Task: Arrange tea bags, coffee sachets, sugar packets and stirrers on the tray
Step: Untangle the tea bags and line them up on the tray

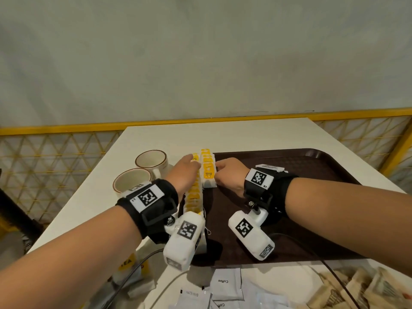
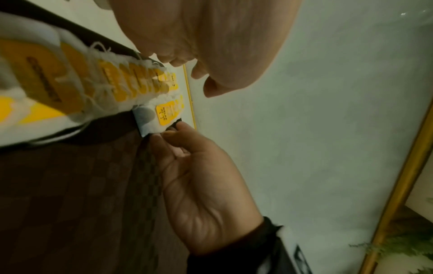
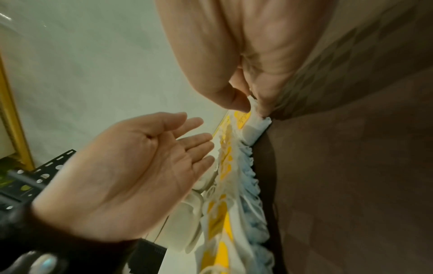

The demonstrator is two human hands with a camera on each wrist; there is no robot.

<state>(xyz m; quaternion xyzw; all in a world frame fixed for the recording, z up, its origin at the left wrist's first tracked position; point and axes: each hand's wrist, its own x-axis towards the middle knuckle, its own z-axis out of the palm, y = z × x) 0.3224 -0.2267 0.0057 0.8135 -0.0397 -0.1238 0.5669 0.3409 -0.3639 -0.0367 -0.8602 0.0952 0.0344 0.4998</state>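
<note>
Head view: left hand [image 1: 186,172] flat, fingers straight against row of tea bags [image 1: 196,192] along left edge of brown tray [image 1: 312,166]; right hand [image 1: 229,172] at short stack beside it. Coffee sachets [image 1: 225,284] near front, two mugs [image 1: 142,172] left.

Left wrist view: right hand [image 2: 199,181] pinches top tea bag [image 2: 161,116].

Right wrist view: left hand [image 3: 131,174] open, holding nothing.

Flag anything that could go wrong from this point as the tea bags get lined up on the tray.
1. The tea bag row runs along the left rim of the tray; a push from the open left hand might tip bags over the rim onto the table.
2. The right hand pinches just the edge of the far stack, so those bags may fan out or topple.
3. Loose tag strings could snag on fingers and drag neighbouring bags.
</note>
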